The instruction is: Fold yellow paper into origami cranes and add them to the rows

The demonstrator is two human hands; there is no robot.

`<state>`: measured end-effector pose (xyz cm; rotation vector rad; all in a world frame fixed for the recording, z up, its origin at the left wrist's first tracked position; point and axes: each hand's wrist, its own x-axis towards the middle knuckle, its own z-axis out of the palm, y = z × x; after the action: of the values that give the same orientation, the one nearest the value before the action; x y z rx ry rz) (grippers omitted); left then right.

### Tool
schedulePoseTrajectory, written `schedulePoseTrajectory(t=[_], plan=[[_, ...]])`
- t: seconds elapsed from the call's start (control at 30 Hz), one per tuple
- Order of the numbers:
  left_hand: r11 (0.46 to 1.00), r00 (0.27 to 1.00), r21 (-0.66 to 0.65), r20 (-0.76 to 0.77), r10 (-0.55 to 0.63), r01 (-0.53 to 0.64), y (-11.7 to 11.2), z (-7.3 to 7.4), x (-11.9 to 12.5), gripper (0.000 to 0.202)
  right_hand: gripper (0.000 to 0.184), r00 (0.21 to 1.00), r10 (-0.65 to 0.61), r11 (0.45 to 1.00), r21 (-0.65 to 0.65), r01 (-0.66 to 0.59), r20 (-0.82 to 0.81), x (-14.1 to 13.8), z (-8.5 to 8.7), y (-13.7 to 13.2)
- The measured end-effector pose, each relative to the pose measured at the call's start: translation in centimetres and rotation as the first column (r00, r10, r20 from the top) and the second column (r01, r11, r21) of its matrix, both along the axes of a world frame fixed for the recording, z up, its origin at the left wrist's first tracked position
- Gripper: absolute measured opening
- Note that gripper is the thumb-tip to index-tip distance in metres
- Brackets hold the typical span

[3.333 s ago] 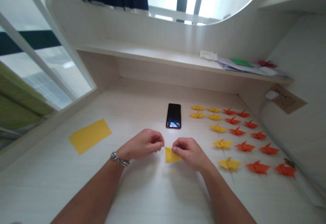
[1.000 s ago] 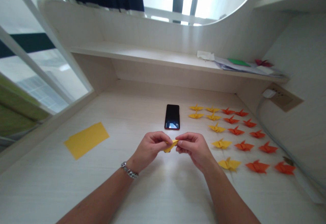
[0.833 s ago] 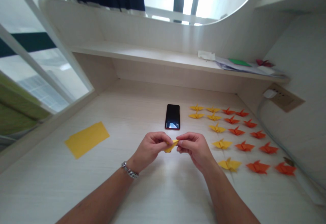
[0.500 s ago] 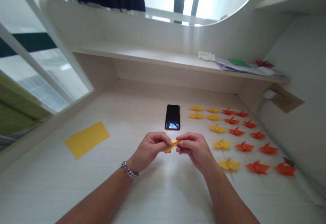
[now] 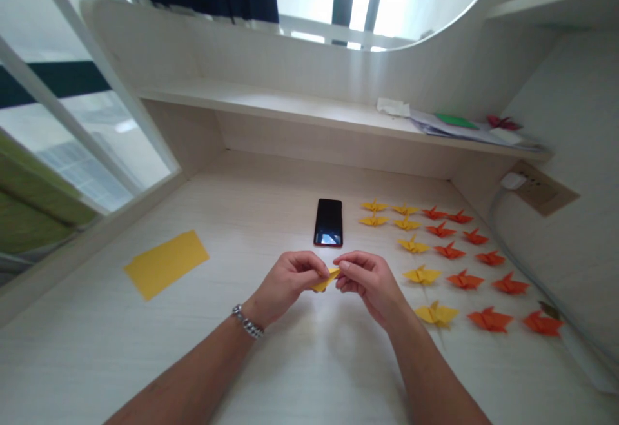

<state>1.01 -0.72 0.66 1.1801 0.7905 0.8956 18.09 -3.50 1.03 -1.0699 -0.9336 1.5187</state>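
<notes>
A small folded piece of yellow origami paper (image 5: 325, 282) is held up between my hands, over the desk and in front of the phone. My left hand (image 5: 293, 278) pinches its left side between thumb and fingers; a silver chain bracelet (image 5: 247, 322) circles that wrist. At the paper's right tip, my right hand (image 5: 366, 280) closes thumb and fingertips on it. The fingers partly cover the folds. To the right stand rows of folded paper cranes, yellow ones (image 5: 422, 275) on the inner side and orange ones (image 5: 490, 319) toward the wall.
A black phone (image 5: 329, 222) lies beyond my hands. Flat yellow paper sheets (image 5: 167, 265) rest at the left. Behind the desk (image 5: 251, 180) runs a shelf (image 5: 290, 110) with papers (image 5: 454, 129). A grey cable (image 5: 512, 251) hangs from the wall socket (image 5: 544, 187) down the right side.
Both hands stay almost in place on the yellow paper. The right thumb and fingers have shifted slightly at its tip. The whole view has moved a little.
</notes>
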Motion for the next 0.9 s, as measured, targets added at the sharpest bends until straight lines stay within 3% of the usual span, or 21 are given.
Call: schedulePoseTrajectory(t=[0.17, 0.4, 0.53, 0.63, 0.77, 0.9], plan=[[1.000, 0.997, 0.010, -0.072, -0.027, 0.028, 0.0, -0.1, 0.0, 0.006, 0.021, 0.986, -0.002, 0.998, 0.055, -0.008, 0.164, -0.2, -0.7, 0.2], [0.989, 0.997, -0.128, -0.007, -0.081, 0.079, 0.3, 0.2, -0.3, 0.019, 0.027, 0.982, -0.068, 0.997, 0.032, 0.063, 0.177, -0.1, -0.8, 0.3], [0.981, 0.999, -0.191, 0.038, -0.029, 0.036, 0.5, 0.1, -0.2, 0.020, 0.026, 0.975, -0.102, 0.995, 0.033, 0.097, 0.198, 0.0, -1.2, 0.4], [0.990, 1.000, -0.142, -0.006, 0.014, -0.014, 0.5, 0.1, -0.1, 0.024, 0.024, 0.961, -0.112, 0.993, 0.062, 0.099, 0.251, 0.0, -1.4, 0.4], [1.000, 0.991, -0.029, -0.137, -0.009, 0.005, 0.3, 0.3, -0.1, 0.026, 0.022, 0.932, -0.118, 0.989, 0.121, 0.081, 0.343, -0.3, -1.3, 0.3], [1.000, 0.986, -0.015, -0.165, 0.018, -0.020, 0.1, 0.4, 0.0, 0.022, 0.022, 0.945, -0.099, 0.992, 0.111, 0.068, 0.313, -0.3, -1.2, 0.2]])
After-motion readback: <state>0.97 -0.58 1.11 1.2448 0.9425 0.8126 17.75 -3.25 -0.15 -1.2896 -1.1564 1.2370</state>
